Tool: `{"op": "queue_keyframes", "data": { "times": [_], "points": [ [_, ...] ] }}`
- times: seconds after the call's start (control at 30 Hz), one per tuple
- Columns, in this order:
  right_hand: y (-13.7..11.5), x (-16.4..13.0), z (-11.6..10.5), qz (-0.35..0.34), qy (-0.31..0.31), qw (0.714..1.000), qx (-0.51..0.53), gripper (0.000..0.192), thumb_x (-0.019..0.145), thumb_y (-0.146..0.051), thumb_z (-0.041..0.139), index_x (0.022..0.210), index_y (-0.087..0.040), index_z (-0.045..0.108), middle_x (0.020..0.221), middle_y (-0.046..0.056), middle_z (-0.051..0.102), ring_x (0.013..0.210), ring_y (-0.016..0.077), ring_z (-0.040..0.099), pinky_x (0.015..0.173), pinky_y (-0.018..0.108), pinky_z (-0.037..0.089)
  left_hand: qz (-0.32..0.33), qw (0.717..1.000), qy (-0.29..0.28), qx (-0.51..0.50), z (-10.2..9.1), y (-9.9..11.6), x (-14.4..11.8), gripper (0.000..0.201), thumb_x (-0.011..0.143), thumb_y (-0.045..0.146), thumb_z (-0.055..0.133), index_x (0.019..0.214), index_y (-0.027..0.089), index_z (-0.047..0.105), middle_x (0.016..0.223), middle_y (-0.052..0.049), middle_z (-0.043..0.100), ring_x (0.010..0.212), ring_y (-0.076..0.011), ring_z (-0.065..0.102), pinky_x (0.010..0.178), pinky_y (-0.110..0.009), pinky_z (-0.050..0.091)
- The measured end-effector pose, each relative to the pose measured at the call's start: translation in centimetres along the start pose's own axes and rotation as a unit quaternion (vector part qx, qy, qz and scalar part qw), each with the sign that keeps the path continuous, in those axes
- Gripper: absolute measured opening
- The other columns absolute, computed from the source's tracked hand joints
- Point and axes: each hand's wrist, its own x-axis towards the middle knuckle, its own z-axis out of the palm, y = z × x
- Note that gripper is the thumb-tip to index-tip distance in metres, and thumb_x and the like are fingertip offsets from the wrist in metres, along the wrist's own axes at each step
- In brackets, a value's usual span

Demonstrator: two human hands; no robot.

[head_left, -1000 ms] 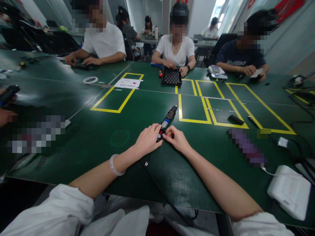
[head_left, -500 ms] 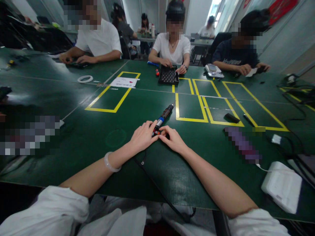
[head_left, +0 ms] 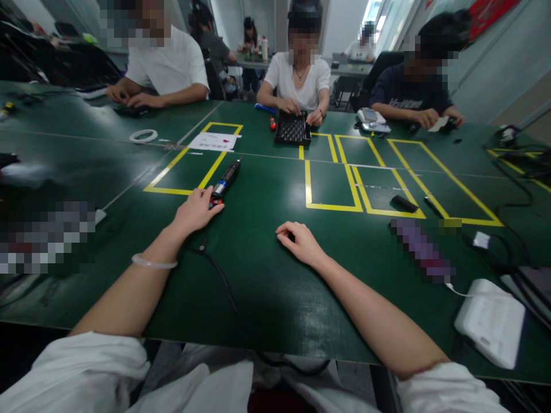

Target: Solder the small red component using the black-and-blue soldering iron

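Head view: left hand (head_left: 196, 211) fingers closed on electric screwdriver (head_left: 224, 181) butt.
Right hand (head_left: 300, 239) loosely curled, empty; positioning step.

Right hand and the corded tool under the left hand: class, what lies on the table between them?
In the head view, only bare green table separates the right hand from the corded tool, which the left hand touches.

Both forearms are bare, with loose white fabric sleeves (head_left: 86, 373) bunched up above the elbows and more white cloth at the lap. A thin, pale translucent bangle (head_left: 154, 263) circles the wrist behind the left hand (head_left: 196, 211); nothing on the right hand (head_left: 301, 241).
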Motion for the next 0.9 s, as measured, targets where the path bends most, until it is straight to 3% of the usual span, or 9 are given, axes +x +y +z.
{"op": "queue_keyframes", "data": {
  "times": [0.2,0.33,0.43,0.57,0.7,0.8,0.9],
  "points": [
    [0.1,0.0,0.0,-0.001,-0.003,1.0,-0.002,0.005,0.089,-0.018,0.059,0.089,-0.02,0.064,0.079,0.001,0.067,0.077,0.0166,0.06,0.077,0.031,0.042,-0.067,0.998,0.002,-0.008,-0.3,-6.2,1.4,0.073,0.091,0.061,0.042,0.142,0.009,0.039,0.132,-0.023,0.046,0.114,-0.0373,0.05,0.092,-0.051,0.045],
    [0.1,0.1,0.0,0.004,-0.006,1.0,-0.005,0.005,0.09,-0.019,0.059,0.089,-0.021,0.064,0.08,0.001,0.067,0.078,0.0168,0.06,0.078,0.031,0.042,-0.088,0.995,0.045,0.011,-0.8,-7.2,0.5,0.068,0.092,0.058,0.046,0.14,0.01,0.041,0.126,-0.019,0.052,0.109,-0.0333,0.05,0.091,-0.049,0.045],
    [0.1,0.1,0.0,0.001,-0.005,1.0,-0.002,0.005,0.09,-0.019,0.059,0.089,-0.02,0.064,0.08,0.001,0.067,0.078,0.0167,0.06,0.078,0.031,0.042,-0.084,0.99,0.108,0.02,-1.2,-6.1,-0.4,0.06,0.091,0.054,0.052,0.132,0.01,0.046,0.119,-0.015,0.055,0.102,-0.0286,0.051,0.088,-0.044,0.046],
    [0.1,0.1,0.0,-0.004,-0.006,1.0,-0.005,0.006,0.089,-0.018,0.059,0.089,-0.019,0.064,0.08,0.002,0.067,0.077,0.0168,0.06,0.077,0.031,0.042,-0.089,0.99,0.108,0.023,-1.6,-4.3,-1.0,0.041,0.094,0.047,0.048,0.109,0.01,0.055,0.11,-0.013,0.055,0.093,-0.0252,0.053,0.084,-0.042,0.047],
    [0.0,0.1,0.0,-0.003,-0.005,1.0,-0.004,0.006,0.089,-0.018,0.059,0.089,-0.019,0.064,0.079,0.001,0.067,0.077,0.0166,0.06,0.077,0.031,0.042,-0.086,0.984,0.157,0.008,-1.9,-2.9,-1.2,0.039,0.097,0.038,0.04,0.112,0.006,0.055,0.113,-0.016,0.057,0.098,-0.0265,0.053,0.089,-0.043,0.045],
    [0.0,0.1,0.1,0.002,-0.005,1.0,-0.004,0.006,0.089,-0.018,0.059,0.089,-0.02,0.064,0.079,0.001,0.067,0.077,0.0166,0.061,0.077,0.031,0.042,-0.04,0.978,0.19,-0.073,-2.2,-0.7,-1.4,0.039,0.097,0.038,0.04,0.118,0.01,0.056,0.114,-0.014,0.062,0.1,-0.0246,0.056,0.091,-0.038,0.044],
    [0.2,0.0,0.1,0.005,-0.004,1.0,0.001,0.005,0.089,-0.019,0.059,0.091,-0.02,0.063,0.08,0.001,0.067,0.077,0.0164,0.061,0.078,0.031,0.043,0.052,0.963,0.142,-0.223,-2.4,2.8,-2.1,0.039,0.096,0.041,0.041,0.118,0.015,0.06,0.108,-0.009,0.067,0.097,-0.0211,0.061,0.09,-0.033,0.045]
  ]
}}
